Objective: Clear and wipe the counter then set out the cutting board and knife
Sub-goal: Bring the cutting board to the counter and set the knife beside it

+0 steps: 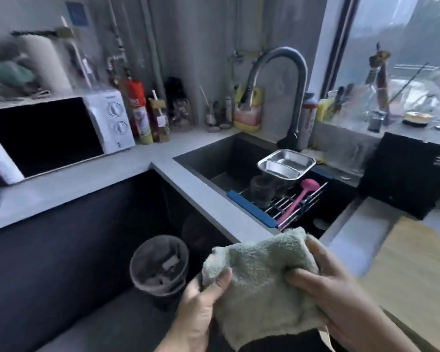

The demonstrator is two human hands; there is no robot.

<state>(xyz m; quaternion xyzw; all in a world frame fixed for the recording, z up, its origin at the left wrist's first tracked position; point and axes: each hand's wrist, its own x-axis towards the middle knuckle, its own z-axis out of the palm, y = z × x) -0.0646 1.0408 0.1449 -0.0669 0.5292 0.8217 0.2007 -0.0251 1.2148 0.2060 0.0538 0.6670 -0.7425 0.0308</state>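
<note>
A pale green terry cloth (259, 278) is bunched between both hands in front of me, near the counter's front edge. My left hand (201, 303) pinches its left side with the thumb on top. My right hand (338, 293) grips its right side, fingers curled over the fabric. A wooden cutting board (414, 270) lies on the grey counter (198, 189) at the right, its lower part cut off by the frame. No knife is visible.
A dark sink (214, 158) holds a roll-up drying rack (287, 207) with a steel tray (286, 163), a pink ladle and cups. The faucet (277, 80), a microwave (61, 133), bottles and a black rack (407, 174) line the back. A bin (160, 265) stands below.
</note>
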